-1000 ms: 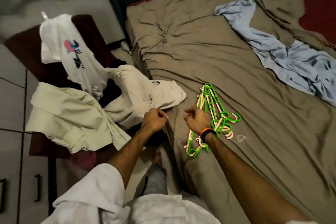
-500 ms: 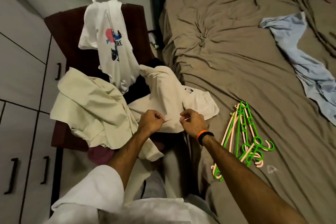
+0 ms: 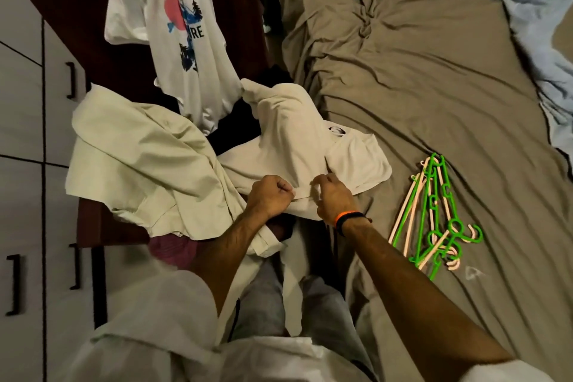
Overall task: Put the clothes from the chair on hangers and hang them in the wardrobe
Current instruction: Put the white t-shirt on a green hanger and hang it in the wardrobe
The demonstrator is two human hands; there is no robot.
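Head view: hangers (image 3: 434,214) piled near bed's (image 3: 434,71) left edge, printed tee (image 3: 173,28) draped over chair (image 3: 62,3). Both grips narrow: left hand (image 3: 270,195) fisted, right hand (image 3: 333,197) pinching cream shirt (image 3: 297,146) at chair's bedside edge.

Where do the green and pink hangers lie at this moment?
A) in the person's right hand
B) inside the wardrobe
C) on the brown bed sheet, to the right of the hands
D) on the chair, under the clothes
C: the hangers lie in a bundle on the brown bed sheet, apart from the right hand, which pinches the white garment.
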